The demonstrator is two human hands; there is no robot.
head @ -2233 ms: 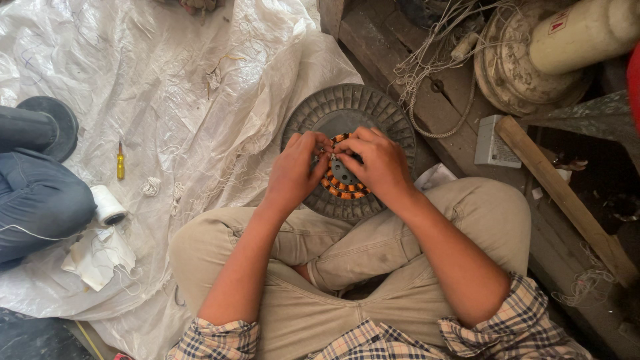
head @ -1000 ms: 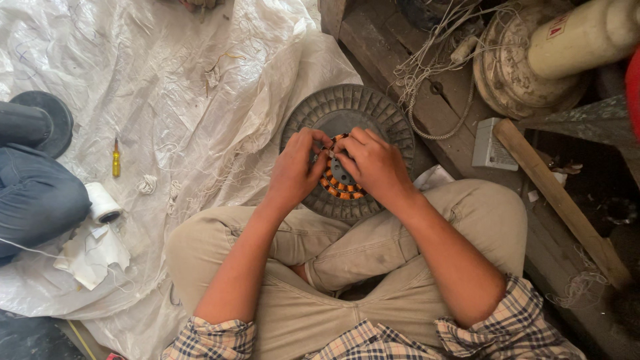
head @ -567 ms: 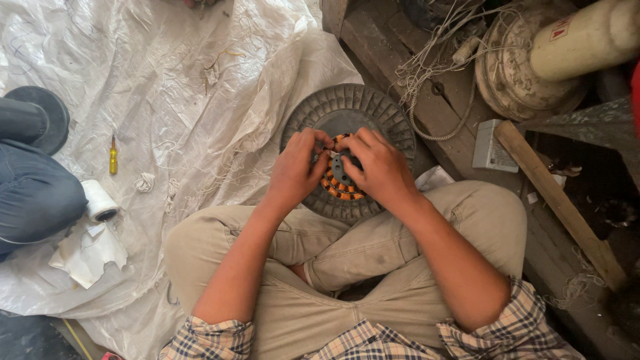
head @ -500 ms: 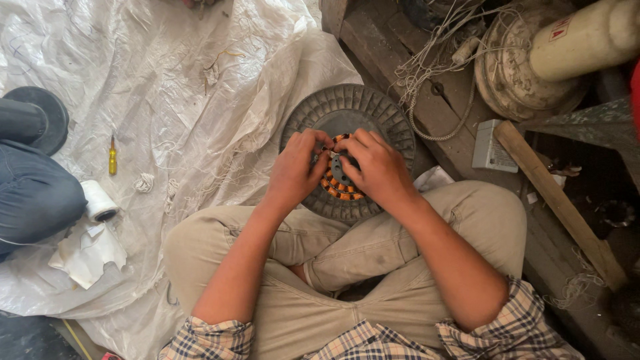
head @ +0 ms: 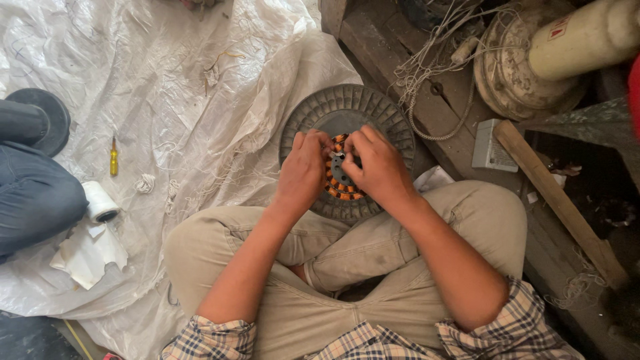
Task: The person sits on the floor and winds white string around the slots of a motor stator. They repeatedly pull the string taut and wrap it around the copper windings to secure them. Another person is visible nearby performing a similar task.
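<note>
Two hands work at the centre of the round grey motor housing [head: 347,110], which lies flat on the floor just in front of your crossed legs. Your left hand [head: 303,173] rests on the left half of the orange-wound stator [head: 341,189] set in the middle of the housing; its fingers are curled down onto the windings, and you cannot tell from this view whether they pinch anything. Your right hand [head: 377,167] covers the right half of the stator, fingers bent inward and closed loosely over its top edge; what lies beneath them is hidden. The two hands nearly meet over the grey hub at the stator's centre.

The housing sits partly on the white plastic sheet [head: 133,80] spread over the floor to your left, and partly against a wooden plank [head: 400,60] behind it. A tangle of pale wire [head: 433,47] lies on that plank, near a second round casing [head: 513,73] and a cream cylinder [head: 587,37] at upper right. A wooden stick [head: 557,200] lies at an angle to your right.

On the sheet, well apart from the hands, lie a small yellow screwdriver [head: 114,157], a white tape roll [head: 100,201] and torn paper [head: 90,253]. Another person's denim-clad leg [head: 33,200] enters at the left edge.
</note>
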